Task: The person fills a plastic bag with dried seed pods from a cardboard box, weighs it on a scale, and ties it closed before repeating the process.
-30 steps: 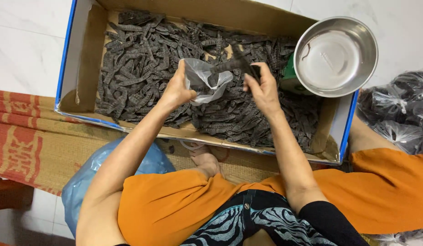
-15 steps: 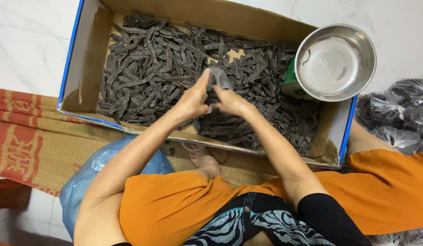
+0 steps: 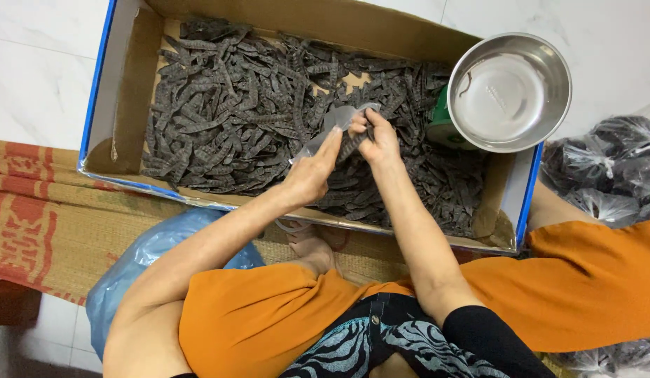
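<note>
Two bare hands meet over the middle of a long open cardboard box with blue outer edges [image 3: 101,84], which rests on white floor tiles and the edge of a red-and-tan woven mat [image 3: 38,210]. Left hand [image 3: 309,175] has its fingers closed on the lower edge of a small clear thin plastic bag [image 3: 339,119]; right hand [image 3: 377,140] has its fingers pinched on the bag's upper part together with a few dark grey dried flat strips [image 3: 349,145] at its mouth. Bag judged very light, limp and slippery, easily crumpled; best taken at the rim with both hands to keep the mouth open. Strips look stiff, dry and light, likely brittle; a pinch along their length should serve. Loose heap of the same dark strips [image 3: 227,105] covers the box bottom beneath the hands. Round shiny steel bowl [image 3: 508,91], empty, sits on a green object at the box's right end, close to the right hand. Filled clear bags of dark strips [image 3: 612,168] lie further right on the floor; a pale blue plastic bag [image 3: 136,266] lies beside the left arm. Orange trouser knees crowd the near side.
</note>
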